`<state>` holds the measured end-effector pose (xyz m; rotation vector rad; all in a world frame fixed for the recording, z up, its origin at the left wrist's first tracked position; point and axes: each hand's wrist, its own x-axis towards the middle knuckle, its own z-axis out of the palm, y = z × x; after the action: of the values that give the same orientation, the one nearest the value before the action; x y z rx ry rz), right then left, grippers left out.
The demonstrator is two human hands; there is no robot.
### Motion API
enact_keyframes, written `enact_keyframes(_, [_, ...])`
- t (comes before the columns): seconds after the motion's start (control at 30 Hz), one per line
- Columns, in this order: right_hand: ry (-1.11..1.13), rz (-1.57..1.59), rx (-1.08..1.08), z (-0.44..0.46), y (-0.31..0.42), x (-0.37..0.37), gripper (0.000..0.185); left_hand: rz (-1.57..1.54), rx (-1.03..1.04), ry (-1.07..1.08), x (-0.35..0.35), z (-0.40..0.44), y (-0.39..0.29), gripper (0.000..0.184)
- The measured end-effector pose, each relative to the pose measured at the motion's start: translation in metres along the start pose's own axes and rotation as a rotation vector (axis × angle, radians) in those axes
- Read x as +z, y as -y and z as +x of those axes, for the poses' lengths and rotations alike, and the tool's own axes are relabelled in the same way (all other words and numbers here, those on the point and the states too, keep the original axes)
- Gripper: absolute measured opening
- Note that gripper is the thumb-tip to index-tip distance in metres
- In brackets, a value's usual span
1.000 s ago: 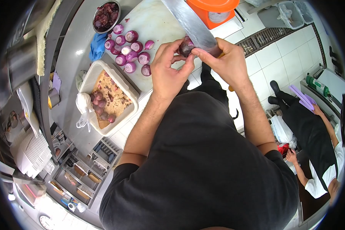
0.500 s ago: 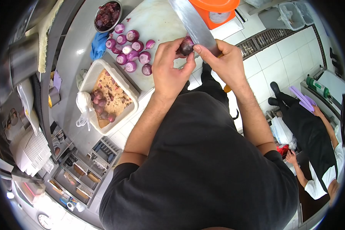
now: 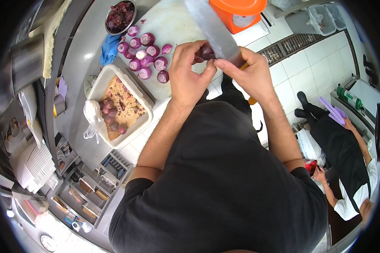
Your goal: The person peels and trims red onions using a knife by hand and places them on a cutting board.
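My left hand point(image 3: 192, 74) is closed around a dark red onion point(image 3: 206, 52), raised over the near edge of the white cutting board point(image 3: 173, 25). A wide-bladed knife point(image 3: 215, 31) is in my right hand point(image 3: 251, 74), its blade lying against the onion and slightly blurred. Both thumbs are close together beside the onion. On the board, left of my hands, sits a group of peeled purple onions point(image 3: 147, 61) with trimmed ends. Beyond them stands a metal bowl point(image 3: 134, 21) filled with dark onion skins.
A white tub point(image 3: 145, 120) with unpeeled onions and skin scraps stands at the left, beside a knotted plastic bag point(image 3: 92, 111). A blue cloth point(image 3: 109, 49) lies by the bowl. An orange scale point(image 3: 240, 21) is at the top right. Another person point(image 3: 342, 156) works at the right.
The knife blade has shifted and tilted across the onion, covering more of it. My right hand has turned slightly. The person at the right has barely moved.
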<state>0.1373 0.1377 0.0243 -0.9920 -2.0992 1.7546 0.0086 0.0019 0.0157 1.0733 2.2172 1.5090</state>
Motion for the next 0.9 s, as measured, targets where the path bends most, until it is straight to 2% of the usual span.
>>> enact_keyframes(0.07, [-0.051, 0.004, -0.007, 0.003, -0.006, -0.003, 0.058, -0.159, -0.114, 0.019, 0.0, 0.0, -0.003, 0.044])
enact_keyframes(0.2, [-0.052, -0.151, 0.027, 0.01, -0.004, -0.008, 0.06, -0.143, -0.029, 0.001, -0.001, -0.001, 0.001, 0.047])
enact_keyframes(0.3, [-0.041, -0.059, 0.023, 0.009, 0.007, -0.005, 0.06, -0.145, 0.011, -0.024, -0.001, 0.0, 0.002, 0.047])
enact_keyframes(0.6, [0.023, -0.107, 0.003, 0.005, 0.017, -0.002, 0.06, -0.072, 0.096, -0.049, -0.003, 0.0, 0.005, 0.046])
enact_keyframes(0.9, [-0.033, -0.143, -0.002, 0.011, 0.009, -0.004, 0.065, -0.016, 0.132, -0.032, -0.007, 0.002, 0.009, 0.048])
